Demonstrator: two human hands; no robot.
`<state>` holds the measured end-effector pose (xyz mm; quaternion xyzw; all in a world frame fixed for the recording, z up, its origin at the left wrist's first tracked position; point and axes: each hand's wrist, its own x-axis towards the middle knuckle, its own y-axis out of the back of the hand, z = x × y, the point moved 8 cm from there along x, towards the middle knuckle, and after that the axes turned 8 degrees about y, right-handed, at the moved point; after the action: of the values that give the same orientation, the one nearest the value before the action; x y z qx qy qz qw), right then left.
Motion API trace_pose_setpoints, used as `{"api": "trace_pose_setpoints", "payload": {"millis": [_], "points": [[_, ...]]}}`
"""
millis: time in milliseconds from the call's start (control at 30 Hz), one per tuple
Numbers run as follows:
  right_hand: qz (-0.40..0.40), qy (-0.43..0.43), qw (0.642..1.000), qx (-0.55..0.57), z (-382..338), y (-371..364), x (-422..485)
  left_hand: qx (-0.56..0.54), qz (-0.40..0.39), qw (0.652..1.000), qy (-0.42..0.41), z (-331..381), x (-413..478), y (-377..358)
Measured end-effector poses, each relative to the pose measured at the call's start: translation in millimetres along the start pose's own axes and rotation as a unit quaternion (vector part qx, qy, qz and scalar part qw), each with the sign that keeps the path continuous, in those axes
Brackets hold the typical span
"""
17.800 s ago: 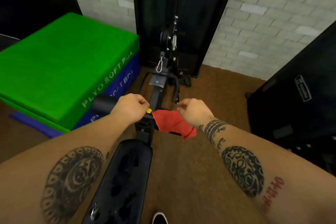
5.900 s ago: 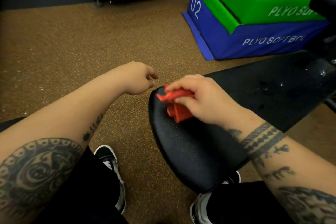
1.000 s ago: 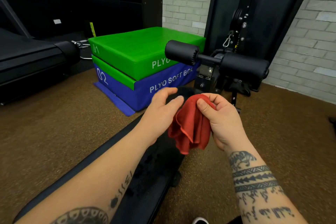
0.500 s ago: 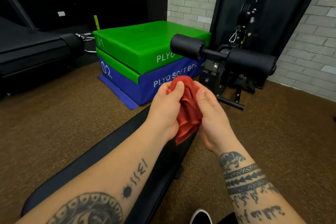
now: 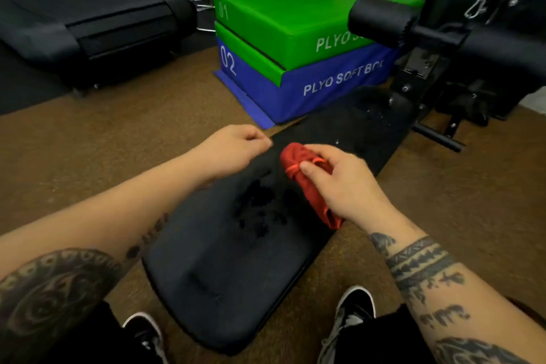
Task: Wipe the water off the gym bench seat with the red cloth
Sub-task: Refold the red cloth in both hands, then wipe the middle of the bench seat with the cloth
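Note:
The black padded bench seat [image 5: 224, 269] runs from between my feet toward the upper right. Dark wet patches [image 5: 260, 210] sit on its middle, and small droplets glint near its far end [image 5: 363, 115]. My right hand [image 5: 342, 186] is shut on the bunched red cloth [image 5: 304, 180], held just above the seat's right side beside the wet patches. My left hand [image 5: 233, 151] hovers over the seat's left edge, fingers loosely curled with nothing in them.
Green and blue plyo soft boxes [image 5: 295, 47] are stacked beyond the bench on the left. Black foam rollers [image 5: 381, 21] and the machine frame stand at the far right. A treadmill [image 5: 88, 26] lies at the far left. My shoes [image 5: 351, 313] flank the seat on brown rubber floor.
The view tilted down onto the seat. Both hands dropped from in front of me; my left hand let go of the cloth and my right hand carries it alone above the seat.

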<state>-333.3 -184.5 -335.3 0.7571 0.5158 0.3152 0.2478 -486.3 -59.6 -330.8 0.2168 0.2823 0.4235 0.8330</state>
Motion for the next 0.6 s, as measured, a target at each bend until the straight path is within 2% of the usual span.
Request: {"api": "trace_pose_setpoints", "payload": {"millis": [133,200,300,433,467,533,600], "points": [[-0.146,0.028,0.973,-0.178,-13,-61,-22,0.172,0.029,0.984,0.033,-69,-20,25],[-0.162,0.034,0.96,-0.228,-14,-74,-28,0.209,0.05,0.976,0.016,-93,-25,31],[-0.158,0.051,0.957,-0.239,-18,-80,-30,0.208,0.049,0.977,0.001,-115,-27,26],[-0.227,0.02,0.953,-0.201,-16,-70,-27,0.201,0.035,0.979,0.0,-120,-22,21],[-0.23,-0.002,0.957,-0.179,-14,-64,-25,0.201,0.034,0.979,0.002,-119,-20,22],[-0.179,-0.022,0.971,-0.155,-16,-56,-20,0.201,0.033,0.979,0.004,-120,-18,26],[-0.144,0.008,0.971,-0.192,-27,-65,-22,0.194,0.033,0.98,0.006,-122,-17,28]]}}
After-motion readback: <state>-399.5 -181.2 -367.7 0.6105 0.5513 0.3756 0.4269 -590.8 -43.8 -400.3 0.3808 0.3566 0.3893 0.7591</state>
